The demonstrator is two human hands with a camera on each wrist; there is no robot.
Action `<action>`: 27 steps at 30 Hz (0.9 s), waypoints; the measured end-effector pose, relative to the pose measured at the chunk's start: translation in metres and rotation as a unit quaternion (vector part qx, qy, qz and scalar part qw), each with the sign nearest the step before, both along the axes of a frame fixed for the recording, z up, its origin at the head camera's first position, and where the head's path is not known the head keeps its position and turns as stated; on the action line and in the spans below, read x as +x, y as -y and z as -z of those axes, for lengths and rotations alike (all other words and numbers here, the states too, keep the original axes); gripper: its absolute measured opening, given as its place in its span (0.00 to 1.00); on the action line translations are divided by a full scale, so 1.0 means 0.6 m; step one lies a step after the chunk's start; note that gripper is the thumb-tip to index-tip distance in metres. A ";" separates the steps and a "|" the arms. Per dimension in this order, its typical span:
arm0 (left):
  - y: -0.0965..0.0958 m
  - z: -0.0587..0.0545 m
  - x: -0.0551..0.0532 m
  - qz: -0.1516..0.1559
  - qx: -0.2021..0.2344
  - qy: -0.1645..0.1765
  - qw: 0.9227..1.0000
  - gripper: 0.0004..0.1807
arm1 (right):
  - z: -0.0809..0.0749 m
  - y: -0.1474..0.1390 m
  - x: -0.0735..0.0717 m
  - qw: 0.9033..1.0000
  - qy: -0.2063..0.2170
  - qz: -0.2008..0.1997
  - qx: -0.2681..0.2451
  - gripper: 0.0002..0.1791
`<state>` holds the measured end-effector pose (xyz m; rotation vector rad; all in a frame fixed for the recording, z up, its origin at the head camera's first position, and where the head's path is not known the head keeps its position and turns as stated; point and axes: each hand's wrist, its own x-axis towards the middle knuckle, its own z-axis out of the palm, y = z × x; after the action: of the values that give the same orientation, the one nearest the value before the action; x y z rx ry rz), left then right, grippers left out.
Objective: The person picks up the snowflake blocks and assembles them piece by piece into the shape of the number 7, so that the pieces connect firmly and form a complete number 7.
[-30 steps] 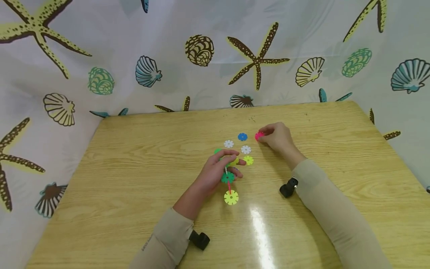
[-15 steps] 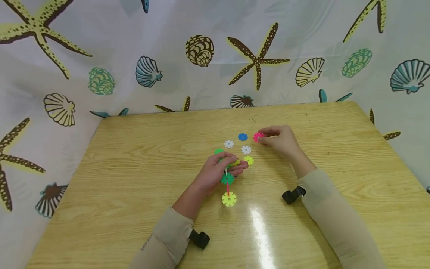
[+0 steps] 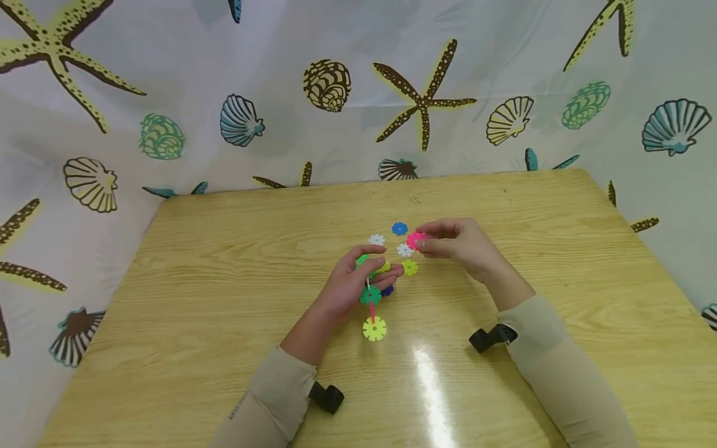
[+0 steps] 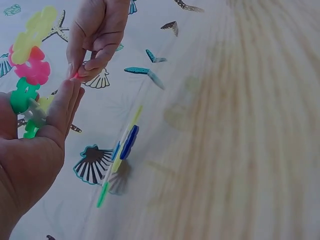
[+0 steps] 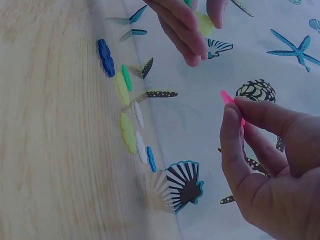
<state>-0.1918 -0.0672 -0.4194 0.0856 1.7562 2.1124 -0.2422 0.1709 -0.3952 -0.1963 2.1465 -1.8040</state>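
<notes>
My left hand (image 3: 347, 283) pinches a chain of notched plastic discs between thumb and fingers. From it hang a green disc (image 3: 370, 295), a pink disc seen edge-on, and a yellow disc (image 3: 374, 328) lowest. Another yellow disc (image 3: 384, 267) shows at the fingers. In the left wrist view, the chain's pink disc (image 4: 32, 67) stands out beside a pale connecting disc. My right hand (image 3: 470, 247) pinches a loose pink disc (image 3: 414, 241) between thumb and fingertips, raised off the table just right of the left hand. The right wrist view shows that pink disc (image 5: 226, 97) nearly edge-on.
Loose discs lie flat near the hands: blue (image 3: 399, 228), white (image 3: 376, 239), another white (image 3: 404, 250), yellow (image 3: 410, 267) and dark blue (image 3: 387, 290). They rest on a wooden table (image 3: 224, 298). A shell-and-starfish cloth (image 3: 269, 56) hangs along its back and sides.
My right hand has brought the pink disc left and toward me, up off the tabletop. The left hand has stayed near its place, with its fingers spread a little and the chain still held.
</notes>
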 end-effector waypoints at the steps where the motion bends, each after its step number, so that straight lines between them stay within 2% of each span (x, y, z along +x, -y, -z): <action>1: 0.001 0.000 -0.001 -0.001 0.000 -0.004 1.000 0.24 | -0.002 0.002 0.002 1.000 -0.003 -0.008 -0.002 0.19; 9: 0.006 -0.001 -0.003 0.000 0.008 -0.007 1.000 0.21 | -0.015 0.006 0.012 1.000 -0.007 -0.023 0.003 0.19; 14: 0.007 -0.001 -0.002 0.000 0.008 -0.011 1.000 0.19 | -0.014 0.008 0.016 0.999 0.001 -0.031 -0.014 0.19; 21: 0.008 -0.004 -0.002 -0.004 0.021 -0.006 1.000 0.18 | -0.016 0.023 0.032 0.998 0.006 -0.061 -0.022 0.20; 27: 0.008 -0.005 -0.002 -0.009 -0.006 -0.009 1.000 0.20 | -0.019 0.038 0.042 0.997 0.000 -0.070 -0.015 0.19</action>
<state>-0.1931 -0.0719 -0.4161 0.0863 1.7852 2.1195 -0.2172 0.1481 -0.3838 -0.3442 2.0517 -1.7581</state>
